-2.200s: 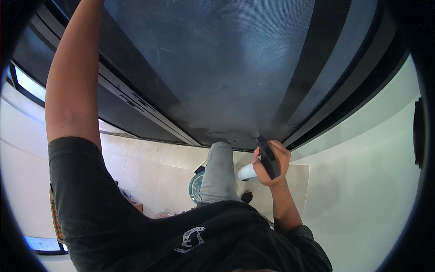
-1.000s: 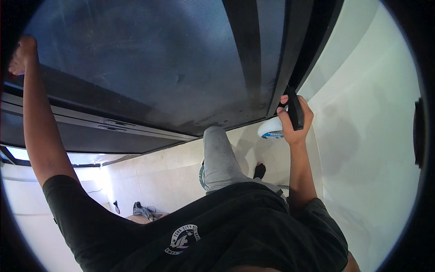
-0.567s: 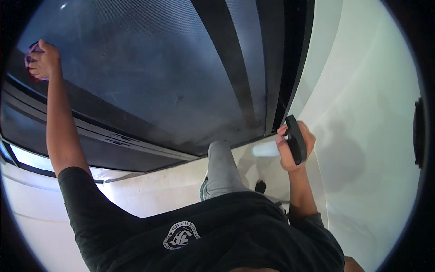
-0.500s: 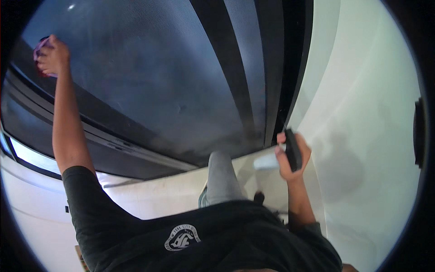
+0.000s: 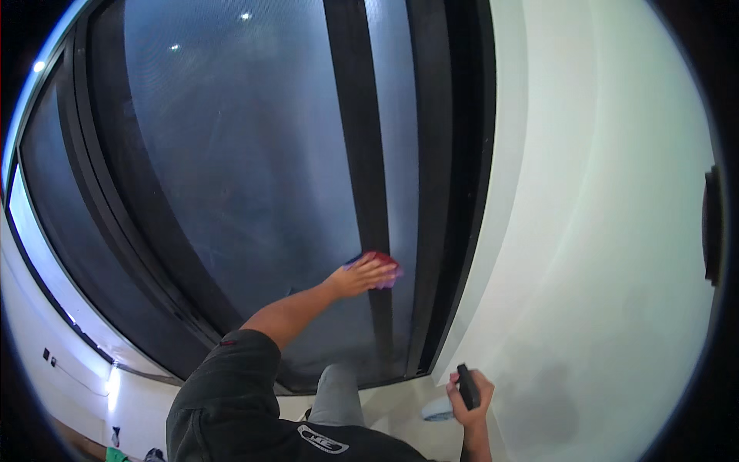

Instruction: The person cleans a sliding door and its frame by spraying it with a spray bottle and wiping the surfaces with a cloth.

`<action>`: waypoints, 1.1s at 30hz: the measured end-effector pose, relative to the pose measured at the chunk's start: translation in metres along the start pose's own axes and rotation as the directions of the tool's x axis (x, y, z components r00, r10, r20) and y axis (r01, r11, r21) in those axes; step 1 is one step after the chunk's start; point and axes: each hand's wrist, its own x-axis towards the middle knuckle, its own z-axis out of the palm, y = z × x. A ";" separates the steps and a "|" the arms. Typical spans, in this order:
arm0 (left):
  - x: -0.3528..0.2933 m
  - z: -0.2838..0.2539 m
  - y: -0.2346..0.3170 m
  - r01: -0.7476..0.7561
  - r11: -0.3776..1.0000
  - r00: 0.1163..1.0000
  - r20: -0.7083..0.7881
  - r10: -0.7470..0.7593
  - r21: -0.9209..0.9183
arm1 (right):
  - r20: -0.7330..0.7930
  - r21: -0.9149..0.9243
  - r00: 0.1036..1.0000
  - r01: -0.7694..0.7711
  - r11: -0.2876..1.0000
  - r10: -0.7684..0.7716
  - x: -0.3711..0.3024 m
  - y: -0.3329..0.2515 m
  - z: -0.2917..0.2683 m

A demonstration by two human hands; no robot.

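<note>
Left hand (image 5: 362, 276) presses a red cloth (image 5: 382, 260) flat against the glass (image 5: 254, 177), right beside a dark upright frame bar (image 5: 362, 154). Right hand (image 5: 467, 394) grips a spray bottle (image 5: 454, 396) low.

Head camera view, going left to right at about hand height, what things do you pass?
Large dark window pane → left hand pressing a red cloth → black vertical window frame → right hand holding a spray bottle → white wall.
</note>
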 end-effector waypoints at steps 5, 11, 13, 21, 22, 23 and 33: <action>0.075 -0.056 -0.193 0.159 0.987 0.915 -0.375 -0.148 -0.001 | 0.022 -0.128 0.994 -0.099 0.987 0.102 -0.011 0.019 0.010; 0.117 -0.205 -0.485 0.804 0.569 0.458 -0.788 -0.411 0.171 | 0.277 -0.091 0.758 -0.590 0.802 0.590 0.016 -0.007 0.064; 0.118 -0.158 -0.470 0.783 0.605 0.475 -0.767 -0.431 0.145 | 0.257 -0.148 0.680 -0.675 0.723 0.687 0.029 0.005 0.094; -0.045 0.163 -0.179 0.299 0.938 0.918 -0.321 -0.233 0.174 | 0.355 -0.086 0.622 -0.721 0.687 0.698 0.085 0.030 0.201; -0.074 0.184 -0.145 0.159 0.972 0.976 -0.173 -0.129 0.171 | 0.401 -0.177 0.590 -0.701 0.691 0.701 0.076 0.040 0.196; -0.091 0.194 -0.149 0.185 0.967 0.974 -0.167 -0.156 0.175 | 0.455 -0.254 0.568 -0.655 0.712 0.685 0.077 0.050 0.196; -0.289 -0.072 -0.448 0.884 0.401 0.452 -0.654 -0.607 0.239 | 0.383 -0.145 0.793 -0.454 0.879 0.473 0.025 0.165 0.241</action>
